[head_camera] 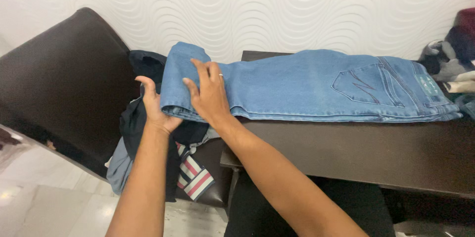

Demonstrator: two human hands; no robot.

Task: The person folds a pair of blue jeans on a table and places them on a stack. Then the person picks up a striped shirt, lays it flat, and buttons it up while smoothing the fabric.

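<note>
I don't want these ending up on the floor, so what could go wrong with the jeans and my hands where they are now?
1. The leg end of the blue jeans hangs past the dark table edge, supported only by the left hand and right hand; letting go could let it slump.
2. It could land on the clothes pile on the dark chair and tangle.
3. The striped garment overhangs the seat and may slip off.

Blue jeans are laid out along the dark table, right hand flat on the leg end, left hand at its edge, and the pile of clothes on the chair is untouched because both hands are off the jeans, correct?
Not quite. The head view shows both hands on the blue jeans: the right hand lies flat on the leg end and the left hand is at its edge. The jeans do lie along the dark table, with the pile of clothes on the chair.
</note>
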